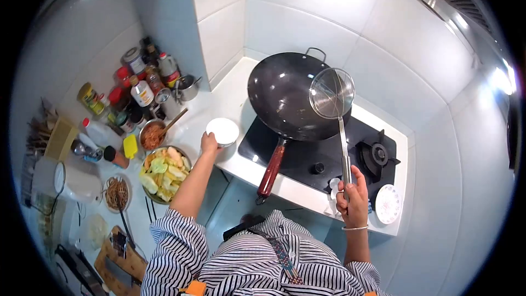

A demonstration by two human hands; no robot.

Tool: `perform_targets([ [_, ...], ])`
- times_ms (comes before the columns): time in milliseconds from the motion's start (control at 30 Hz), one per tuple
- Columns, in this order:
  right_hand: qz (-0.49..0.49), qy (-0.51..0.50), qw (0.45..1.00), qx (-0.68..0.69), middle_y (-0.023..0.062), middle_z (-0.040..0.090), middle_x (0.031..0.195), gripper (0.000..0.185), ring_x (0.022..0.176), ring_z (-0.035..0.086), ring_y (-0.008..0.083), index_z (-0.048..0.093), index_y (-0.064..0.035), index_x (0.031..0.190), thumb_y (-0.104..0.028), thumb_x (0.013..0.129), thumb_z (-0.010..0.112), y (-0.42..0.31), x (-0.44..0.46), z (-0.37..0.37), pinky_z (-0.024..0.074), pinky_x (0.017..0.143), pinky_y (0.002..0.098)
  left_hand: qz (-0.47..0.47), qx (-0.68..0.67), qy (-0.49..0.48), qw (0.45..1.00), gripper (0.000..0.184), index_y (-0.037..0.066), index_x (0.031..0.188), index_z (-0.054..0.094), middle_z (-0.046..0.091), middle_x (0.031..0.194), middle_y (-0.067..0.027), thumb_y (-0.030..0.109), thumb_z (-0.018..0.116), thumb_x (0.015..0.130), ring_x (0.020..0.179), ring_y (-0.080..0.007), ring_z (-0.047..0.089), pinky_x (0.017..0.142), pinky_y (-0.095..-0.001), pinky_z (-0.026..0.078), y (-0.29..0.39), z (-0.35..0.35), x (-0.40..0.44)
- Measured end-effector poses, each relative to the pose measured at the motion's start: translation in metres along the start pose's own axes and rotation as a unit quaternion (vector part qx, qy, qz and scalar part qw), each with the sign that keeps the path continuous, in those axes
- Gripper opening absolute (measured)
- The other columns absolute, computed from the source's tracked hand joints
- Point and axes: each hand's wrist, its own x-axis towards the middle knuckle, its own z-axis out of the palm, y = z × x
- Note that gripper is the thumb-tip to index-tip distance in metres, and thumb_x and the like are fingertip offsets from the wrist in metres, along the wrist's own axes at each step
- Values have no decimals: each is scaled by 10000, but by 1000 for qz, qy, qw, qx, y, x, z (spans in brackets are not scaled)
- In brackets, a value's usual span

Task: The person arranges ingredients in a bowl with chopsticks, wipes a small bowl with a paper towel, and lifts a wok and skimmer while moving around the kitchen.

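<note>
My left hand (209, 143) grips the near-left rim of a small white bowl (223, 130) over the counter, left of the stove. In my right hand (355, 197) is the metal handle of a round wire strainer (332, 93), its mesh held over the right side of a large black wok (279, 90). The wok rests on the black gas stove (307, 161), with small food bits inside and its dark red handle (272, 168) pointing toward me.
Left of the bowl are a bowl of cut vegetables (164, 175), a reddish paste bowl (152, 135) and several bottles (142, 92). A knife (118, 271) lies on a cutting board (104, 263). A patterned plate (388, 204) sits beside my right hand.
</note>
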Motion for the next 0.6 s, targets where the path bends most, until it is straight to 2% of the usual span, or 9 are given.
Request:
perform_targets([
  [133, -9, 41, 999, -16, 72, 485, 750, 424, 397, 344, 38, 283, -39, 1227, -58, 816, 388, -1, -9, -12, 257, 314, 152, 8, -3, 19, 1000, 406, 41, 1187, 356, 505, 1018, -190, 180, 349, 806, 768, -327, 566, 536, -427, 502, -10, -1, 3],
  [200, 0, 37, 999, -17, 55, 499, 754, 426, 411, 366, 32, 274, -38, 1240, -46, 829, 387, -2, -11, -13, 279, 318, 146, -11, -70, 10, 997, 388, 46, 1172, 367, 494, 1036, -190, 177, 352, 806, 797, -337, 556, 537, -439, 490, -12, -4, 4],
  [367, -3, 28, 1000, -14, 60, 498, 753, 434, 409, 366, 36, 270, -39, 1243, -48, 829, 396, 1, -6, -18, 279, 317, 149, -25, -61, 43, 997, 432, 62, 1187, 344, 473, 1066, -183, 291, 412, 828, 836, -330, 537, 556, -438, 486, -28, -13, 15],
  [433, -7, 21, 1000, -10, 62, 497, 752, 436, 409, 366, 36, 269, -39, 1244, -49, 828, 400, 1, -5, -20, 279, 316, 150, -48, -49, 89, 994, 491, 67, 1192, 340, 473, 1065, -176, 369, 442, 818, 855, -317, 527, 549, -438, 475, -26, -17, -6],
  [500, -2, 37, 999, -3, 60, 488, 740, 444, 403, 360, 37, 268, -37, 1244, -48, 826, 419, 1, -2, -18, 272, 311, 153, -53, 81, 28, 995, 524, 121, 1230, 317, 372, 1218, -131, 425, 433, 819, 974, -293, 472, 699, -467, 429, -2, -17, -80],
  [533, -4, 36, 999, -3, 60, 488, 740, 444, 403, 360, 37, 268, -37, 1244, -48, 826, 419, 3, 0, -17, 272, 311, 153, -12, 57, -21, 998, 559, 146, 1241, 320, 387, 1207, -97, 490, 418, 811, 1007, -253, 440, 758, -462, 383, -5, -7, -111],
  [600, 24, 57, 998, 9, 51, 475, 723, 455, 388, 338, 34, 272, -42, 1238, -41, 811, 429, 9, 5, -15, 256, 311, 151, -152, 15, -215, 965, 528, 177, 1229, 340, 503, 1084, -103, 487, 437, 814, 893, -222, 535, 692, -391, 444, 6, 17, -155],
])
